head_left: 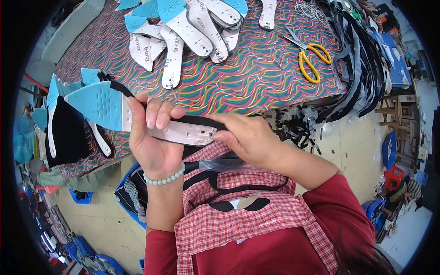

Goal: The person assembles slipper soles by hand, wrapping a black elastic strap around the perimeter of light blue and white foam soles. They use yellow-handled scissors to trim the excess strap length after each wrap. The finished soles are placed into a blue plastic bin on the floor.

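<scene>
One blue-and-white insole (pixel 183 132), near the front edge of the worktop (pixel 256 87), lies within the left grip (pixel 155 144), clasped about its middle; the right grip (pixel 254 140) pinches its narrow end and black edging (pixel 201 120).

Both hands (pixel 254 140) hold a blue-and-white insole (pixel 181 133).

Yellow-handled scissors (pixel 306 47) are lying partly open on the wavy-patterned tablecloth (pixel 256 68), while a wooden stool (pixel 389 110), a blue container (pixel 389 149) and a red plastic article (pixel 392 183) are standing at far right, and a blue bin (pixel 90 198) is resting at lower left.
</scene>
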### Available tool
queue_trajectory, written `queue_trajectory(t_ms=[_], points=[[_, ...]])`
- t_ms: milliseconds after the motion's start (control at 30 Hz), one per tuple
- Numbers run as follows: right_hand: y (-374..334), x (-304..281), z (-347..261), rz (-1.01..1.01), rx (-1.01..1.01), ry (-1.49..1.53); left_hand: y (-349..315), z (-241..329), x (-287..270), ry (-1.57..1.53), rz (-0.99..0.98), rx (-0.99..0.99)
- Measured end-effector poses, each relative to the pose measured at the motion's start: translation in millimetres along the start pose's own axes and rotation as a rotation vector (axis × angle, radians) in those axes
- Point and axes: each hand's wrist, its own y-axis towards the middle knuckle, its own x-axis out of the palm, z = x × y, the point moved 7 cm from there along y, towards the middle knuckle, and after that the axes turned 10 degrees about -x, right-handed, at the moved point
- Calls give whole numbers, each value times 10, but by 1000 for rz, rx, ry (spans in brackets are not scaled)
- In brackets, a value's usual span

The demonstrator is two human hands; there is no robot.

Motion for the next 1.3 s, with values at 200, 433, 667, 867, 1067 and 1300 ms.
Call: queue_trajectory(t_ms=[200, 433, 667, 867, 1067, 1300], points=[[32, 17, 182, 94, 384, 526, -49, -203, -93, 512, 328, -5], [439, -682, -281, -253, -199, -217, -215, 54, 959, 2238, -158, 560], [773, -788, -641, -348, -383, -218, -94, -85, 878, 2042, -334, 103], [632, -948, -298, 93, -71, 141, -298, -19, 539, 1227, 76, -288], [236, -292, -102, 414, 77, 413, -252, -170, 328, 925, 192, -58], [391, -199, -160, 388, -32, 298, -161, -94, 331, 947, 280, 174]])
